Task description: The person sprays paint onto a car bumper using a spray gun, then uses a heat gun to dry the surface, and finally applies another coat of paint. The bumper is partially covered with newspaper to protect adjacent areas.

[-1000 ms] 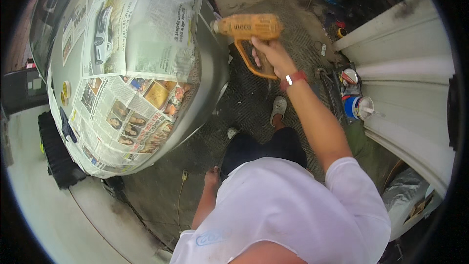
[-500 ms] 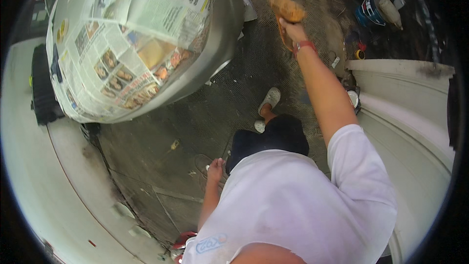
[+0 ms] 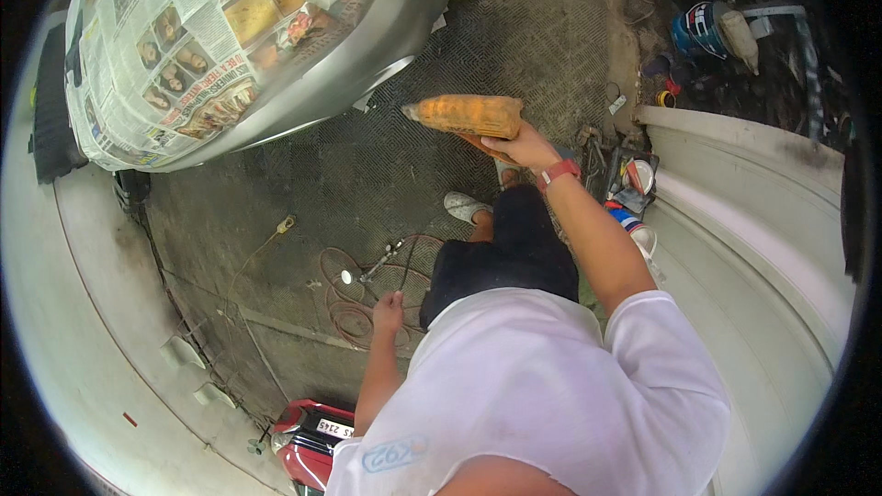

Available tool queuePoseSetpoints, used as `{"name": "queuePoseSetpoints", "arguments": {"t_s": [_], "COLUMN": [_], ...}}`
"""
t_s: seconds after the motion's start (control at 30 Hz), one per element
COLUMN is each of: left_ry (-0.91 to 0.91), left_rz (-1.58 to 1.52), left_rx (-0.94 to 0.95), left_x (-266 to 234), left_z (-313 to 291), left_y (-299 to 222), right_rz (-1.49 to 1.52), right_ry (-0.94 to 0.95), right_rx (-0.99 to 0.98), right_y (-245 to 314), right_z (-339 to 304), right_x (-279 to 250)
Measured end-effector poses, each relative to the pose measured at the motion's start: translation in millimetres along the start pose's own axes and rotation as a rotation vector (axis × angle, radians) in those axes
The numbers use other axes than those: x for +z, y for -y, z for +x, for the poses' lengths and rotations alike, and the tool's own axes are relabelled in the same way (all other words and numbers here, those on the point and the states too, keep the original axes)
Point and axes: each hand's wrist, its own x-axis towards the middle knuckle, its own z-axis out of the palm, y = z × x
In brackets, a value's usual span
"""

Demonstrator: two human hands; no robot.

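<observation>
My right arm (image 3: 602, 243) stretched forward from shoulder, angled inward across front of body. Right wrist (image 3: 568, 195) roughly in line with forearm. My right grip (image 3: 519, 145) out ahead, fingers curled round, wrapped firm. My left arm (image 3: 378, 377) low at my side; left grip (image 3: 388, 312) just beside thigh, fingers bent, how tightly unclear.

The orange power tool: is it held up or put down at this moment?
Held up: the right hand grips the orange power tool above the floor. Whether it is switched on, I cannot tell.
</observation>
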Motion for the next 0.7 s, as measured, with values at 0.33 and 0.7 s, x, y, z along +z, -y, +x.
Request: {"name": "queuePoseSetpoints", "arguments": {"t_s": [0.33,0.7], "left_ry": [-0.115,-0.133], "left_rz": [-0.036,-0.063], "left_rx": [0.01,0.059], "left_x": [12.1,81.1], "left_z": [-23.7,-4.5], "left_y": [-81.6,-152.5], "right_rz": [0.151,-0.292], "right_ry": [-0.464,-0.52], "right_rx": [0.118,-0.161], "right_y": [-7.6,-111.1], "right_z": [169.1,250.8], "right_x": [-96.4,-69.0]}}
